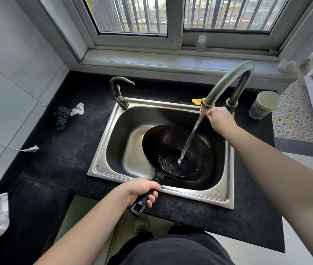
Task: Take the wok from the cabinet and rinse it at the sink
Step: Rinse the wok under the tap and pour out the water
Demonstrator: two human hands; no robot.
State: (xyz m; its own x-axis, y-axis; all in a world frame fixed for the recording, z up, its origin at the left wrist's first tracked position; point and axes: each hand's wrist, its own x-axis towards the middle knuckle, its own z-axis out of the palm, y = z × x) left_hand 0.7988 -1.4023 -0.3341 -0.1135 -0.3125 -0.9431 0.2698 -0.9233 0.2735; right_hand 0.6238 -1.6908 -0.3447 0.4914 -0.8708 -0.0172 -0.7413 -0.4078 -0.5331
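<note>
A black wok (pixel 163 148) lies tilted inside the steel sink (pixel 102 161). Its black handle (pixel 142 202) sticks out over the sink's front rim, and my left hand (pixel 142 190) is closed around it. My right hand (pixel 220 119) grips the spout end of the tall curved faucet (pixel 226 81) and angles it leftward. A stream of water (pixel 190 138) runs from the spout into the bottom of the wok, where a little water pools.
A smaller second tap (pixel 120 92) stands at the sink's back left corner. A dark scrubber (pixel 62 116) and white rag (pixel 78 109) lie on the black counter to the left. A stack of cups (pixel 264 104) stands right of the faucet. A plug (pixel 31 149) lies far left.
</note>
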